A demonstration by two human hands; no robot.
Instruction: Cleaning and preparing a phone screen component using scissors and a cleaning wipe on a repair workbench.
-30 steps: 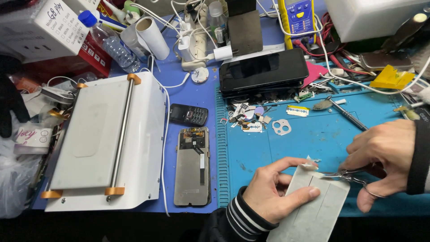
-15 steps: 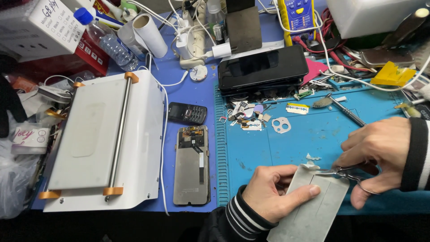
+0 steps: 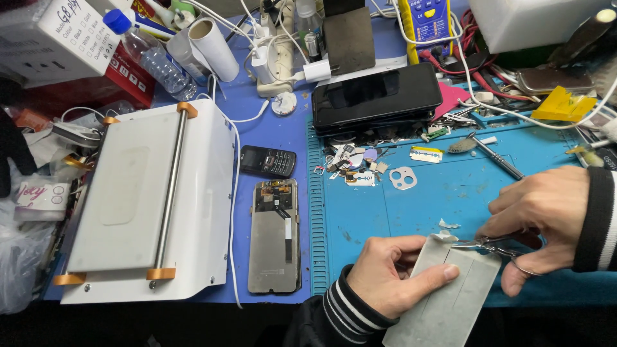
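I see the left hand low over the blue work mat, fingers curled and thumb pressed flat on a grey metal plate — it has the plate pinched at its upper left corner, tilted up off the mat's near edge. The right hand is closed round a pair of metal tweezers, whose tips meet the plate's top edge beside a scrap of white film; another white scrap lies just above. Left of the mat, an opened phone lies face down, a small black keypad phone just above it — and a white separator machine stands further left.
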